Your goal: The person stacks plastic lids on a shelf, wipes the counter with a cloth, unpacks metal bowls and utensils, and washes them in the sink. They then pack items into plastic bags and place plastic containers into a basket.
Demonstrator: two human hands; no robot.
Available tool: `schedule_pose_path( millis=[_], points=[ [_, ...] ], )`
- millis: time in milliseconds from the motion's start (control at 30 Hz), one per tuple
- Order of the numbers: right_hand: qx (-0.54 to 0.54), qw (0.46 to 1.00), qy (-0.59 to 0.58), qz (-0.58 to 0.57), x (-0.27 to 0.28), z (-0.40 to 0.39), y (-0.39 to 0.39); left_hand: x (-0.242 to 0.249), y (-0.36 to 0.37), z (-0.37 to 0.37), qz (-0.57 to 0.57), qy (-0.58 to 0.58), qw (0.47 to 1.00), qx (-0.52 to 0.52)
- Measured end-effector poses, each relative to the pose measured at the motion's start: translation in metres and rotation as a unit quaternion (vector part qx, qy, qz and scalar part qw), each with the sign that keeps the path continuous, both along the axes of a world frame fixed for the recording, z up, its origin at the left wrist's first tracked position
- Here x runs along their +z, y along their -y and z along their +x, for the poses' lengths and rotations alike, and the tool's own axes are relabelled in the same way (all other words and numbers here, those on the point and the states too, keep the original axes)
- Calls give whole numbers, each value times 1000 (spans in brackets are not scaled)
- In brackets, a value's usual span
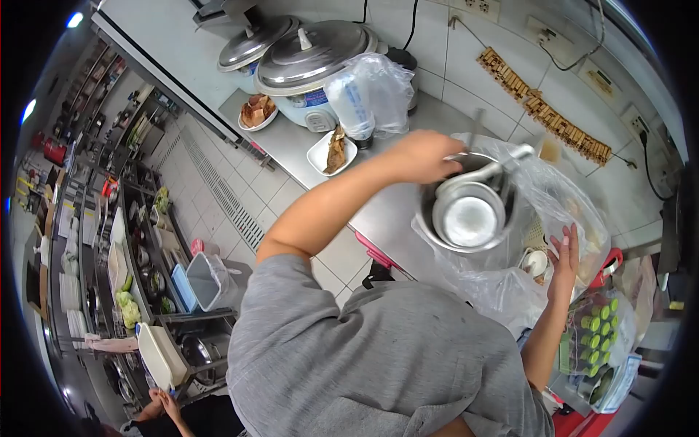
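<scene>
So we've got a metal pot (424,211) on the steel counter (382,211), with a smaller metal bowl (472,218) sitting inside it. Our left hand (431,156) is at the pot's far rim, fingers curled, but it's blurry and we can't tell what they're clamped on, if anything. Looks like we're mid-sorting the stuff in the pot. Our right hand (564,255) has its fingers spread, holding nothing, right by the clear plastic bag (575,200). We'd say the next move calls for a sure left grip and the right hand steadying the pot, minding the loose plastic.
</scene>
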State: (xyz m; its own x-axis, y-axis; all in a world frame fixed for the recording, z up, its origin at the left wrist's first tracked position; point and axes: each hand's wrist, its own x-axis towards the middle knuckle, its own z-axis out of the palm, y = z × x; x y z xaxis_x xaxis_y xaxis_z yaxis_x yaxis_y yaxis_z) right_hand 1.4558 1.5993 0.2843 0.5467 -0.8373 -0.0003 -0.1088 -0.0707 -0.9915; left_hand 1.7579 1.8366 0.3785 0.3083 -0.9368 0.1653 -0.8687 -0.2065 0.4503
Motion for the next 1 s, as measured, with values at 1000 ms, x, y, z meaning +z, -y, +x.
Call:
schedule_pose_path(
  millis=[1000],
  points=[
    [149, 974, -92, -145, -121, 320, -203, -208, -117, 169, -25, -367, 928, 61]
  ],
)
